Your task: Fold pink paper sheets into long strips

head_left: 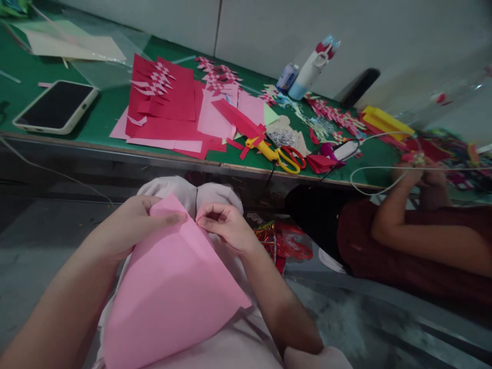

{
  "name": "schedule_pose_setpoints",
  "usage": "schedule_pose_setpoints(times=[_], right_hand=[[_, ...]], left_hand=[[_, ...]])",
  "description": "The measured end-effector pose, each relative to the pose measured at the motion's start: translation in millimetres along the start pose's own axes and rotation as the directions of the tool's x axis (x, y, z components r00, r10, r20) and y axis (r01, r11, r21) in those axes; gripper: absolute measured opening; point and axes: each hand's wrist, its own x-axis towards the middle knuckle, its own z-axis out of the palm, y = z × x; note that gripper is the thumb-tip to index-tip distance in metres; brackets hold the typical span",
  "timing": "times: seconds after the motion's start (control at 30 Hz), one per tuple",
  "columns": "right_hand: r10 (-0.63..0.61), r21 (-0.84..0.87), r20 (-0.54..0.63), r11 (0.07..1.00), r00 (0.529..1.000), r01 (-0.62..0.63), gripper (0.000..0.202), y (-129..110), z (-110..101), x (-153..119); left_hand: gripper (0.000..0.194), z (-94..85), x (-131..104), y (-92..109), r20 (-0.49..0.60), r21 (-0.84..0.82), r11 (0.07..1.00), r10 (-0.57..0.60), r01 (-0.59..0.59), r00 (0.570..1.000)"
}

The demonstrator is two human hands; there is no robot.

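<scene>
A large sheet of pink paper (169, 292) lies slanted over my lap. My left hand (140, 223) grips its upper part, with the thumb pressed on the front face and the fingers behind. At the sheet's upper right edge my right hand (225, 225) pinches, thumb against forefinger; the paper's edge is at those fingertips. A narrow fold runs along that right edge. Ahead on the table are red paper sheets (169, 123) with woven pink-and-red strips (154, 82) on top. Yellow-handled scissors (269, 151) lie near the table's front edge.
The green table (105, 110) carries a phone (57, 107), red-handled scissors (294, 156), a white bottle (313, 69), a can (287, 78) and many paper scraps. A white cable (369, 192) loops over the front edge. To the right sits a co-worker (415, 230), hands at the table.
</scene>
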Motion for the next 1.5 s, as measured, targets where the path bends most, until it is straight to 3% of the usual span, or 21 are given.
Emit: schedule_pose_setpoints(times=[0.3, 0.67, 0.97, 1.37, 1.5], right_hand=[[0.116, -0.044, 0.018, 0.992, 0.993, -0.115, 0.032, 3.5, -9.4, -0.8], [0.035, -0.073, 0.016, 0.997, 0.999, -0.034, 0.032, -0.6, -5.6, -2.9], [0.129, -0.04, 0.033, 0.991, 0.991, -0.127, 0.033, -2.1, -6.3, -3.7], [0.068, -0.01, 0.057, 0.998, 0.996, -0.068, 0.037, -3.3, -2.7, -6.1], [0.154, 0.003, 0.054, 0.988, 0.987, -0.154, 0.04, -1.5, -6.6, -6.7]], left_hand=[[0.046, -1.0, 1.4, -0.9, -0.029, -0.006, 1.0, -0.011, 0.011, 1.0], [0.046, -0.1, -1.2, 3.0, -0.035, -0.013, 1.0, 0.0, 0.0, 0.999], [0.044, -2.1, 0.6, 2.2, -0.067, 0.032, 0.999, 0.015, -0.013, 0.998], [0.049, -2.8, -1.7, 4.0, -0.076, 0.03, 1.0, -0.003, 0.005, 0.997], [0.049, -5.5, 0.5, 1.4, -0.077, 0.044, 0.999, 0.021, -0.018, 0.997]])
